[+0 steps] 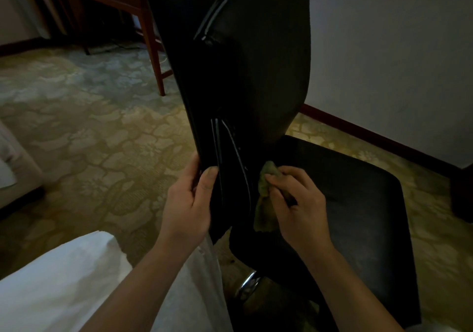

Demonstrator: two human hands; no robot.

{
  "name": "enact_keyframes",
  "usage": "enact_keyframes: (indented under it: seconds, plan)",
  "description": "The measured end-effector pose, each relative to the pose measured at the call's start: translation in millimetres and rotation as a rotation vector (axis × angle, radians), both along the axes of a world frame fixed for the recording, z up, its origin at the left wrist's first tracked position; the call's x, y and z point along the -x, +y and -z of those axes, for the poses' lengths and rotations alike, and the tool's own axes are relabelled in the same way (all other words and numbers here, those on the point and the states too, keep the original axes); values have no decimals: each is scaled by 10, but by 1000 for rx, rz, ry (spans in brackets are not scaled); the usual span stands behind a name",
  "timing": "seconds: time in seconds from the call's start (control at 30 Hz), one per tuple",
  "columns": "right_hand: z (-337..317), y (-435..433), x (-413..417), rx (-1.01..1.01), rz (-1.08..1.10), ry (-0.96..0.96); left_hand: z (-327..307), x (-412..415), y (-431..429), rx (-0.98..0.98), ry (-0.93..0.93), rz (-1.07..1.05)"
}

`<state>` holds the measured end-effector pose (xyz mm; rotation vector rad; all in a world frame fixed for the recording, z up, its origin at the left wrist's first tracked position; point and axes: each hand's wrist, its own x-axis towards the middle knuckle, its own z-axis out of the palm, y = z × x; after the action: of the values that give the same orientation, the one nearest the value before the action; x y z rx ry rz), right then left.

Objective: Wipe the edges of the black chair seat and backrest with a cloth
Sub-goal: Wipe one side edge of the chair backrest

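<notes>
Black chair's tall curved backrest [250,76]: we saw it standing through the centre of the frame, its lower end meeting the flat black padded seat [358,203] at lower right.
Crumpled olive-green cloth [266,203]: it sat bunched against the backrest's lower right edge, just above the seat's rear rim.
Right hand [299,209]: its fingers pinched the cloth and pressed it to that edge.
Left hand [189,203]: it clasped the backrest's left edge.
Swivel risk: we judged the chair, on its shiny chrome post [249,284], could turn if that clasp slackened.
Missed-edge risk: we judged the small wad might skip the dim crevice.
</notes>
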<state>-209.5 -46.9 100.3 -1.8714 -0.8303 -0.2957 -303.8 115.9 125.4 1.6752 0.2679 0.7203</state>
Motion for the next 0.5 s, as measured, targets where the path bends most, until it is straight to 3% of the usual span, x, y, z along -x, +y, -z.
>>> enact_keyframes:
  seconds: [0.27,0.5]
  plan:
    - [-333,167,2,-83,-20,-111,23,-13,-22,-33,-10,-16]
    - [-65,50,34,-34,-11,-29,38,-13,6,-1,-20,4]
